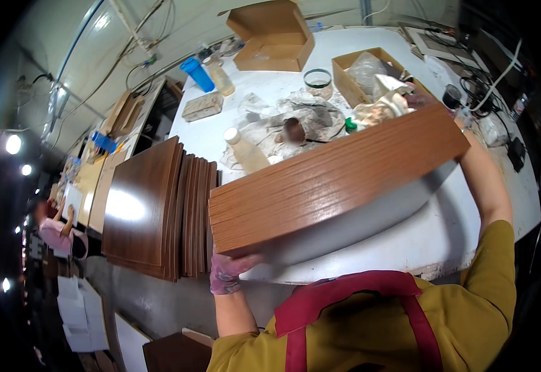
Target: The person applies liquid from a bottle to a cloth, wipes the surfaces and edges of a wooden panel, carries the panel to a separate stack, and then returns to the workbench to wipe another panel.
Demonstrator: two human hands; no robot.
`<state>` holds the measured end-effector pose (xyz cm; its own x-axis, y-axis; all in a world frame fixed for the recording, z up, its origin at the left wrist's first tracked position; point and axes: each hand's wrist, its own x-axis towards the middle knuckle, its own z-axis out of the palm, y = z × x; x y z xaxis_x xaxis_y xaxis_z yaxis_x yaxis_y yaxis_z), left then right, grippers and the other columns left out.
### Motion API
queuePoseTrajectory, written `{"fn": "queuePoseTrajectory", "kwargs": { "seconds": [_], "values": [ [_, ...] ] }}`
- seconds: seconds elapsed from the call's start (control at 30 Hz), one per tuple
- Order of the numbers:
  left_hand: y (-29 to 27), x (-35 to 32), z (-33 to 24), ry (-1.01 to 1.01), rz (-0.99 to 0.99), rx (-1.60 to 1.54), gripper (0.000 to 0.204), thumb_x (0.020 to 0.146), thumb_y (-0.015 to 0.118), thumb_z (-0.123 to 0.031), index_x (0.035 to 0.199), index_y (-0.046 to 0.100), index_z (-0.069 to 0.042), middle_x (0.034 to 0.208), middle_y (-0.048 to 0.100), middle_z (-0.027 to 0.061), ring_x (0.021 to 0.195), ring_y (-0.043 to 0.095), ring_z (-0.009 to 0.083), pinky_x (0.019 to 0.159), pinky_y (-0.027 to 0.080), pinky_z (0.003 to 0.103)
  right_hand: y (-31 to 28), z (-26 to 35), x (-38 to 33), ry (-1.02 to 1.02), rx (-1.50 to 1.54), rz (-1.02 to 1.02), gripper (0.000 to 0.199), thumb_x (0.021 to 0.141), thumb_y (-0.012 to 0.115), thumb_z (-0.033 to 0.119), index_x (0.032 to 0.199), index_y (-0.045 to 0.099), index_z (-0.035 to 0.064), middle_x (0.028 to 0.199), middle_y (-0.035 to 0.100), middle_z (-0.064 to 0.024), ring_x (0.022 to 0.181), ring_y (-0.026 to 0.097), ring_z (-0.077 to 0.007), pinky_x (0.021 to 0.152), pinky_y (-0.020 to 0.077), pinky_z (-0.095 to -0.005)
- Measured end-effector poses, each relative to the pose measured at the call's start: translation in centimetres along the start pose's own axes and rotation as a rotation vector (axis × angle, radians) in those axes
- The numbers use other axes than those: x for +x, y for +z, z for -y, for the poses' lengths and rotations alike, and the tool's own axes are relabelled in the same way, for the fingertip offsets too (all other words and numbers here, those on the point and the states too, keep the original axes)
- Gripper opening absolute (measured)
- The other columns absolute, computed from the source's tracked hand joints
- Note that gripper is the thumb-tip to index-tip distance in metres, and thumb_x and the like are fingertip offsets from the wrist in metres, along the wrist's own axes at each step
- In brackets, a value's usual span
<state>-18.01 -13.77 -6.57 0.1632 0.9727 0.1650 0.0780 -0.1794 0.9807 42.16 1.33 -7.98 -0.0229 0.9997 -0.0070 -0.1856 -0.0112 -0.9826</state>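
I have the long wooden piece [338, 180] slanting across the front of the white surface [199, 139], its long axis running from the near left up to the far right. Its broad brown face is turned up toward my head camera, the left end lower in my view, the right end farther off.

My left hand [227, 273], in a pink glove, is at the lower left corner, its grip clamped on the wooden piece, fingers under the edge. My right hand [461, 124] is mostly hidden behind the far right end, so I cannot tell how that grip stands.

Just beside the left end, a row of dark glossy panels [137, 211] stands on edge, crowding that side. Behind the wooden piece I see 1 white-capped bottle [247, 152], a rumpled cloth [320, 115] and a glass jar [318, 84]. A cardboard tray [348, 87] full of rags and plastic is partly covered by its upper right. Farther back are a blue cup [197, 74] and an open cardboard box [270, 60].

The wooden piece is warm reddish brown, with grain running lengthwise and layered lines at its left end; I cannot tell whether it is 1 board or several.
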Motion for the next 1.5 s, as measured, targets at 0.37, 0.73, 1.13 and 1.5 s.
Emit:
{"fn": "queuePoseTrajectory", "kwargs": {
  "seconds": [0.37,0.73,1.13,1.5],
  "values": [
    [-0.1,-3.3,1.5,-0.239,-0.162,-0.068,0.051,0.071,0.072,-0.021,0.115,0.053,-0.003,0.106,0.061,0.012,0.102,0.06,0.0245,0.09,0.048,0.038,11.1,-8.8,7.9,0.059,0.098,0.362,0.033,0.09,0.063,0.021,0.117,0.059,0.0034,0.108,0.064,-0.0037,0.097,0.06,-0.0107,0.087,0.0488,-0.0249],
    [2.1,11.3,1.7,-0.167,0.016,-0.272,0.075,0.089,0.062,-0.028,0.143,0.022,0.004,0.132,0.045,0.0223,0.122,0.048,0.0291,0.103,0.042,0.039,11.8,-9.4,6.2,-0.395,-0.706,0.552,0.038,0.086,0.063,0.014,0.123,0.057,0.0083,0.122,0.056,-0.011,0.113,0.053,-0.0254,0.099,0.0424,-0.0357],
    [11.3,20.7,0.4,-0.501,0.097,-0.253,0.058,0.088,0.063,-0.037,0.129,0.049,0.001,0.107,0.057,0.011,0.087,0.056,0.0122,0.066,0.049,0.025,17.9,-5.2,5.2,0.147,0.129,0.43,0.042,0.096,0.051,0.03,0.128,0.051,0.0022,0.123,0.059,-0.0092,0.11,0.058,-0.0166,0.095,0.0478,-0.0304],
    [11.7,20.5,3.6,-0.379,0.192,-0.54,0.042,0.094,0.057,-0.032,0.125,0.054,-0.004,0.1,0.064,0.0087,0.095,0.059,0.0182,0.08,0.049,0.03,18.8,-6.0,4.0,0.227,-0.125,0.523,0.059,0.089,0.061,0.044,0.13,0.052,0.0034,0.131,0.056,-0.0091,0.125,0.046,-0.0181,0.111,0.0302,-0.0334]
  ]
}}
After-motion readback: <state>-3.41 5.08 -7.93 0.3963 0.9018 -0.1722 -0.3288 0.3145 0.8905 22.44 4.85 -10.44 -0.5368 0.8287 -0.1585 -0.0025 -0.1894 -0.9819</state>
